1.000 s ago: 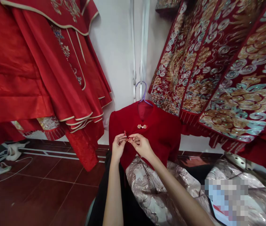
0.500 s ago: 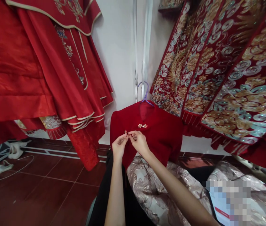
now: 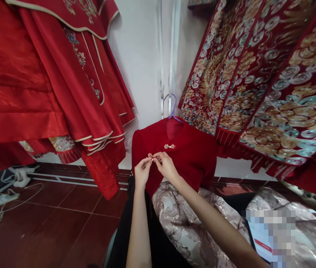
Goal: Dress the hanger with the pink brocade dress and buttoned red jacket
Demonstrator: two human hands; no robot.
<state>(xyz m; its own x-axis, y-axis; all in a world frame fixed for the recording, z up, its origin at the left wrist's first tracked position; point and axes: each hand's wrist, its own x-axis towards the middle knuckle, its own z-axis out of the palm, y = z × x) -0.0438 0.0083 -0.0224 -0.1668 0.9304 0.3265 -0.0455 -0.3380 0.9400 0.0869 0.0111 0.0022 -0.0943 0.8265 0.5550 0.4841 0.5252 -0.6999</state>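
A dark red jacket (image 3: 191, 152) hangs in front of me on a purple hanger (image 3: 171, 109). A pearl clasp (image 3: 169, 146) at its collar is fastened. Lower left on its front is a second pearl clasp (image 3: 151, 156). My left hand (image 3: 141, 172) and my right hand (image 3: 166, 166) meet at this second clasp, each pinching one side of it with fingertips. Both forearms reach up from the bottom of the view.
Red satin garments (image 3: 48, 85) hang at the left. Heavily embroidered red and gold garments (image 3: 258, 82) hang at the right. A white wall (image 3: 143, 63) lies behind. Silvery brocade fabric (image 3: 182, 223) lies below my arms. White cables (image 3: 4, 193) trail on the dark tiled floor (image 3: 63, 227).
The two halves of the lower clasp, apart a second ago, have come together between my fingertips. My hands have risen slightly on the jacket front.
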